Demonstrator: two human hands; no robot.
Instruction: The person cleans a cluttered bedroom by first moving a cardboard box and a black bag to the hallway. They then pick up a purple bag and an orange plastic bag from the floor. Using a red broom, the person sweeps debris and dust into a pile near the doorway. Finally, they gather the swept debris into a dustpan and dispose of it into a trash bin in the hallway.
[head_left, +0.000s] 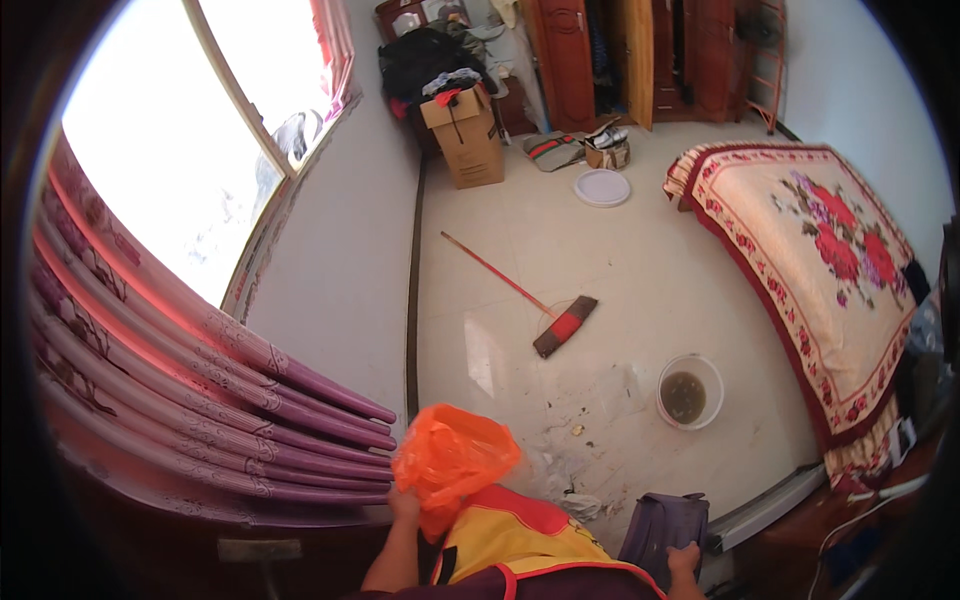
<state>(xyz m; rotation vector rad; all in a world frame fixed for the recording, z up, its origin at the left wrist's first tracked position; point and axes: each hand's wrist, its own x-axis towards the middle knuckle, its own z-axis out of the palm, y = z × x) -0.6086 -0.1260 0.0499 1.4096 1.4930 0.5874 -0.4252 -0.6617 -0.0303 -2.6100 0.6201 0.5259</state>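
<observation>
My left hand (406, 504) grips an orange plastic bag (457, 461), which puffs out beside the curtain hem. In my right hand (683, 559) is a grey-purple plastic dustpan (663, 521), low in the view and close to the floor. Crumpled clear plastic and paper scraps (579, 504) lie on the tiles between bag and dustpan. Small crumbs and a yellowish bit (577, 430) are scattered just beyond. A red and yellow apron (517, 536) covers my front.
A push broom (566, 327) lies on the floor ahead. To its right stands a white bucket (718, 394) of murky water. A flowered blanket (750, 187) covers furniture at right. Purple curtains (300, 442) hang at left. A cardboard box (469, 146) and wardrobe (564, 67) stand farther back.
</observation>
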